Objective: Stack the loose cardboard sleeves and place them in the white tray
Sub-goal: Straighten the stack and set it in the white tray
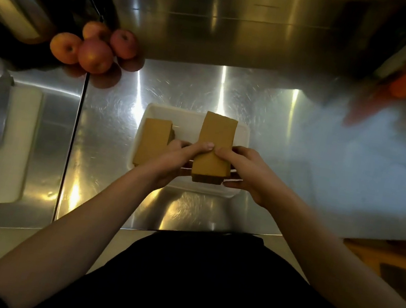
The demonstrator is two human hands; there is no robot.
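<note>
Head view, centre of frame: the fingers (206, 145) of the left hand (172, 161) and right hand (245, 173) are curled closely round the near end of a stack of flat brown cardboard sleeves (218, 135), gripping it from both sides. The stack is over the right half of the shallow white plastic tray (243, 133); I cannot tell whether it touches the tray. A second brown cardboard stack (153, 140) lies in the left half. The placing step seems in hand; next, lower it flat beside the other stack and let go. The tray stands on a brushed steel counter (108, 138).
</note>
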